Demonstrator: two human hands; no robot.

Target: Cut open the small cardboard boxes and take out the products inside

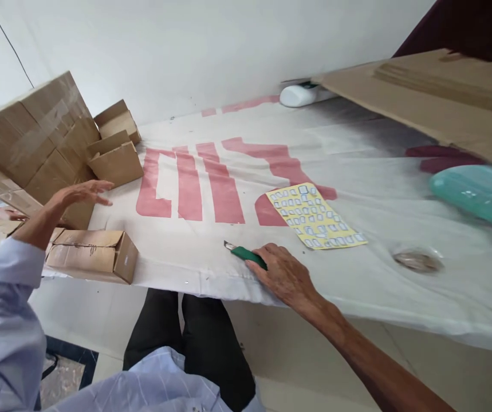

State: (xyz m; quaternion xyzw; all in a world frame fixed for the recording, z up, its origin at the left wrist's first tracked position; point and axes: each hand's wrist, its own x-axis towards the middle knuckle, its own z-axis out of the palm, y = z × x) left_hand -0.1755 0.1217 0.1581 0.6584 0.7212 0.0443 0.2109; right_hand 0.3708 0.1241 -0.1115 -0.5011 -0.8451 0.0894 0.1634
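Observation:
My right hand is closed around a green utility knife, its blade end pointing left, low over the white cloth near the table's front edge. My left hand is stretched out with fingers apart and nothing in them. It hangs above a closed cardboard box and just short of a small open-topped box. Beyond my right hand lies a yellow sheet of small white stickers.
Large cardboard boxes stand at the left; another person's hand is beside them. A big cardboard sheet juts in at right, above a teal object. A white bottle-like object lies by the wall. A small clear packet sits right.

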